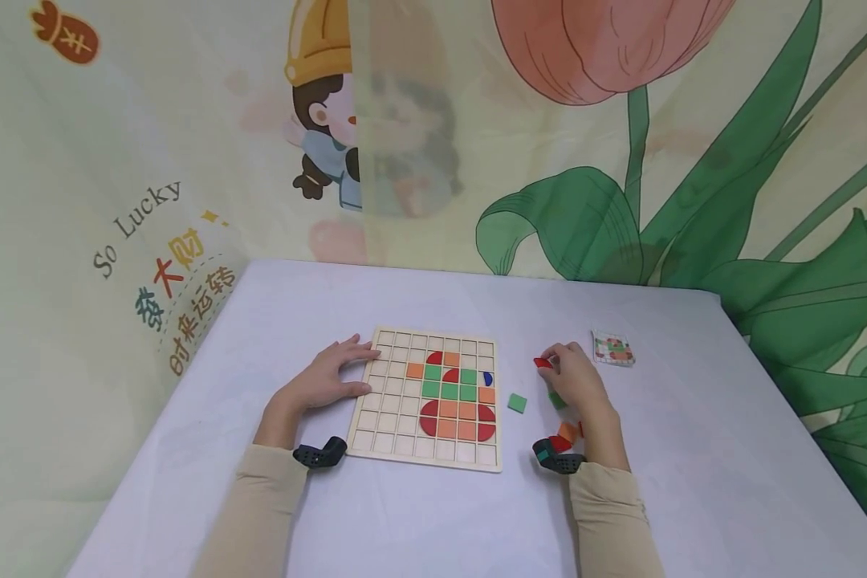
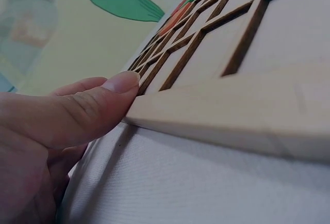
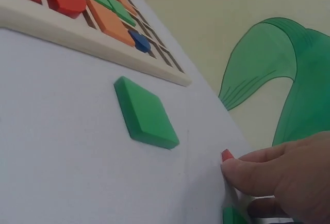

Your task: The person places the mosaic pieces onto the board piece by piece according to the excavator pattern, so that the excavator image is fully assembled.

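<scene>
A wooden grid board (image 1: 426, 463) lies on the table with red, green and orange pieces and one blue half-round piece (image 1: 487, 379) set in its cells. My left hand (image 1: 325, 376) rests at the board's left side, thumb and fingers spread along the rim; in the left wrist view the thumb (image 2: 95, 105) touches the edge. To the right of the board, my right hand (image 1: 578, 379) pinches a small red piece (image 1: 542, 363) between thumb and fingertips. A green square (image 1: 517, 403) lies between that hand and the board. Another green piece (image 1: 556, 400) is partly hidden under the hand.
Near the right wrist lie loose orange (image 1: 567, 431) and red (image 1: 559, 443) pieces, partly covered by the arm and wrist camera. A small pattern card (image 1: 612, 350) is beyond the right hand. A printed cloth backdrop (image 1: 419, 233) rises behind the white table (image 1: 419, 522).
</scene>
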The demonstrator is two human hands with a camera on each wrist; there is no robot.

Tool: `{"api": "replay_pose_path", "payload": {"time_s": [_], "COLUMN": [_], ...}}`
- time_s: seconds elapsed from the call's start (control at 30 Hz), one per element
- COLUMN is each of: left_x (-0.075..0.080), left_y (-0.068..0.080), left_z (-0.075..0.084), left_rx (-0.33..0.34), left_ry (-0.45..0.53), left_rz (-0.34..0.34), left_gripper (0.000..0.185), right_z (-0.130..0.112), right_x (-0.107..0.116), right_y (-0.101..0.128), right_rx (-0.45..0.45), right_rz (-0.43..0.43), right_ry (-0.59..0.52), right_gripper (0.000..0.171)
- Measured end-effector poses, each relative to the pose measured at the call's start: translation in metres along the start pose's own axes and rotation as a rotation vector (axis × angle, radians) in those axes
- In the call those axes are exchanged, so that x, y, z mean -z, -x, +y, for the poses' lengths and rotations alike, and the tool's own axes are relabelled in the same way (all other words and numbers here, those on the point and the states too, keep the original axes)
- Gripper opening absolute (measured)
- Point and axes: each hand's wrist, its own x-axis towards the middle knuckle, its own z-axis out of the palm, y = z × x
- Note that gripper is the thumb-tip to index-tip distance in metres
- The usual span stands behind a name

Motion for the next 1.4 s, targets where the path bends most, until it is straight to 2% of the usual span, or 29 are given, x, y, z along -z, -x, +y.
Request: {"api": "replay_pose_path", "payload": {"time_s": [0.2, 0.3, 0.47, 0.67, 0.83, 1.0, 1.27, 1.4], "left_x": [0.0, 0.0, 0.001, 0.001, 0.001, 0.002, 0.001, 0.001], "left_y": [0.0, 0.0, 0.0, -0.001, -0.002, -0.001, 0.0, 0.001], "left_z": [0.0, 0.001, 0.002, 0.003, 0.004, 0.006, 0.005, 0.004], "left_rx": [0.008, 0.008, 0.008, 0.004, -0.001, -0.002, 0.005, 0.014], "left_ry": [-0.005, -0.004, -0.005, -0.006, -0.003, 0.001, 0.002, 0.006], "left_rz": [-0.001, -0.001, 0.0, 0.001, -0.002, 0.001, 0.007, 0.003], "left_gripper": [0.062, 0.062, 0.062, 0.062, 0.062, 0.062, 0.062, 0.062], "right_z": [-0.012, -0.017, -0.036, -0.066, -0.082, -0.087, -0.093, -0.096], "right_x": [-0.006, -0.009, -0.013, -0.026, -0.043, -0.054, -0.059, -0.059], "right_y": [-0.004, -0.004, -0.001, -0.002, 0.0, 0.001, 0.002, 0.005], "right_rx": [0.012, -0.003, -0.037, -0.004, 0.053, 0.069, 0.124, 0.115], "right_rz": [0.003, 0.041, 0.135, 0.141, 0.15, 0.182, 0.169, 0.149], "right_ry": [-0.043, -0.073, -0.195, -0.32, -0.324, -0.306, -0.186, -0.164], "right_gripper": [0.027, 0.021, 0.017, 0.017, 0.014, 0.015, 0.017, 0.015]}}
